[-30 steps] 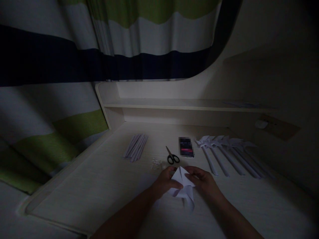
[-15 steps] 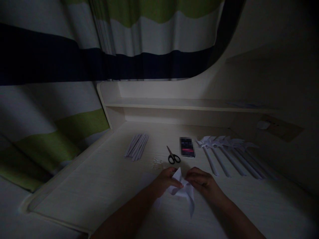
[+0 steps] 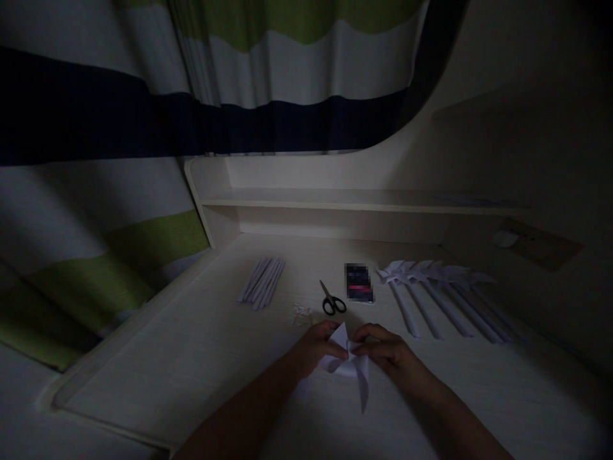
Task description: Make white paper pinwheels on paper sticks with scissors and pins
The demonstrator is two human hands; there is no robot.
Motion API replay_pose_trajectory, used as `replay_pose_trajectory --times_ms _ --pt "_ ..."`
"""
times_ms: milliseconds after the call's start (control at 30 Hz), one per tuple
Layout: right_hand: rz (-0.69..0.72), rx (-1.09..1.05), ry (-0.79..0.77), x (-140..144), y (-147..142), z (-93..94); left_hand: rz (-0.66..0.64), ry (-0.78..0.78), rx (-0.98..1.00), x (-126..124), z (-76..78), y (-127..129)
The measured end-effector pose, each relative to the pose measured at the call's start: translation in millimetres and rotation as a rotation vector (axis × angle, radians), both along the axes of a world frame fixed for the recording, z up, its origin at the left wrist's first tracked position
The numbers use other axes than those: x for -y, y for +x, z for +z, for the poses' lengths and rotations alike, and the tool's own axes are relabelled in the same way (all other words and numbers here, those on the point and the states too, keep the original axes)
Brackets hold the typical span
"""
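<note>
Between my hands, just above the desk, is a white paper pinwheel [image 3: 360, 372] with one blade pointing up and another hanging down. My left hand [image 3: 320, 345] grips its left side, the thumb lying near the centre. From the right, my right hand [image 3: 384, 348] pinches the paper close to the middle with thumb and fingers. Whatever small piece may be at the centre is too dim to make out. Black-handled scissors [image 3: 332, 304] lie beyond my hands, with small white bits [image 3: 301, 314] to their left.
A bundle of rolled paper sticks [image 3: 262, 283] lies at the back left. Several pinwheels on sticks [image 3: 431, 287] lie in a row at the right. A dark, pixelated phone-like object [image 3: 359, 282] sits between. Behind runs a shelf [image 3: 311, 198] below a striped curtain [image 3: 297, 76].
My right thumb and fingers have moved left, in to the pinwheel's centre. The left hand keeps its hold, and the paper has shifted slightly.
</note>
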State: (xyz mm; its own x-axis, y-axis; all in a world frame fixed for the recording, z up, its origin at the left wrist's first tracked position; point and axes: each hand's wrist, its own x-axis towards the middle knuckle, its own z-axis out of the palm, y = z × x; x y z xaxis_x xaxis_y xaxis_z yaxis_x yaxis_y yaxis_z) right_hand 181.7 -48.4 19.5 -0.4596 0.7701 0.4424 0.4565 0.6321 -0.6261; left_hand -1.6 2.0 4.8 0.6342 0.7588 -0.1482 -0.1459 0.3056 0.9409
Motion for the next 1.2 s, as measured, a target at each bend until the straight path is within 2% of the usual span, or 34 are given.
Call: replay_pose_trajectory --times_ms 233,533,800,1033,1200 --pt "0.015 0.011 -0.035 4.2 -3.2 8.5 -0.042 -0.021 0.029 -2.5 -7.2 -0.4" --pt "-0.001 0.041 -0.004 3.3 -3.5 7.5 -0.032 -0.060 0.078 -0.8 -2.4 0.8" --pt "-0.018 0.110 0.037 0.6 -2.2 1.9 0.054 -0.029 0.058 -3.9 -8.8 1.9" --pt "-0.024 0.091 0.050 -0.6 -2.7 -0.7 0.003 -0.049 0.093 -1.7 -7.1 3.6" --pt "-0.029 0.057 0.054 -3.1 -1.3 -9.2 0.032 0.000 0.022 -3.7 -8.8 1.9"
